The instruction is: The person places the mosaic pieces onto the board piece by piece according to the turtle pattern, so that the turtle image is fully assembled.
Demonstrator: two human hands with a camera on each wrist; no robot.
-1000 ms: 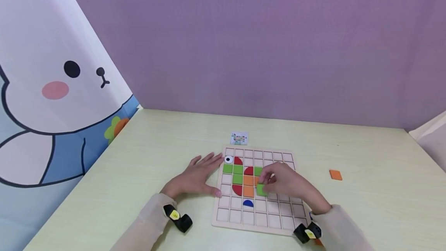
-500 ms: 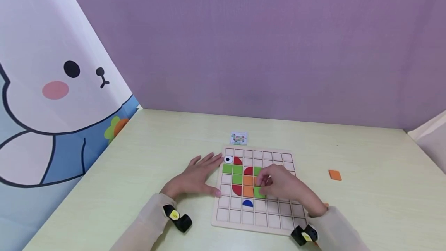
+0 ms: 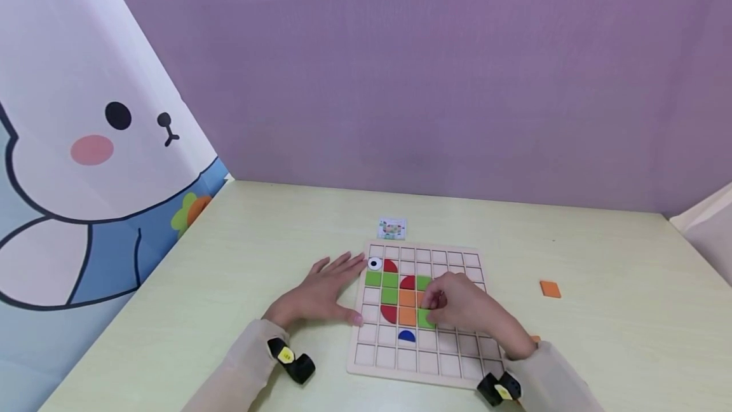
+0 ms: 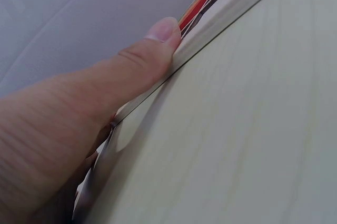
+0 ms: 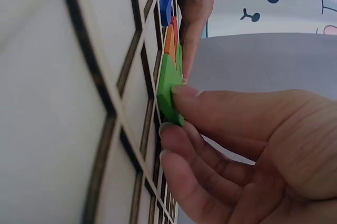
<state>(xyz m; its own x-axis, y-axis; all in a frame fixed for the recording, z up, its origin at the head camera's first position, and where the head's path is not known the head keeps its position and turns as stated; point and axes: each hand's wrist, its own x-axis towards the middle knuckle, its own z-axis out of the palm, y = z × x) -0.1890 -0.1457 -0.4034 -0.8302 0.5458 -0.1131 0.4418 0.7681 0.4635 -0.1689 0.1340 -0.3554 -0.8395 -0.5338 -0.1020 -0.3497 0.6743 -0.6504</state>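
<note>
One green tile (image 5: 166, 83) under right thumb (image 5: 226, 109); card (image 3: 391, 228) in head view only.

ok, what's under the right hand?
The right hand pinches a green tile; a partly hidden orange tile peeks out by it. The grid board lies beneath; whatever is on the covered part can't be seen.

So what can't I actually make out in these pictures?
Card, head view: printed design too small to make out.
Grid board, head view: some cells hidden by the right hand.
Orange piece, head view: partly hidden by the right sleeve.
Green tile, right wrist view: partly hidden by the same hand's thumb.
Left hand, left wrist view: other fingers mostly hidden behind its thumb.
</note>
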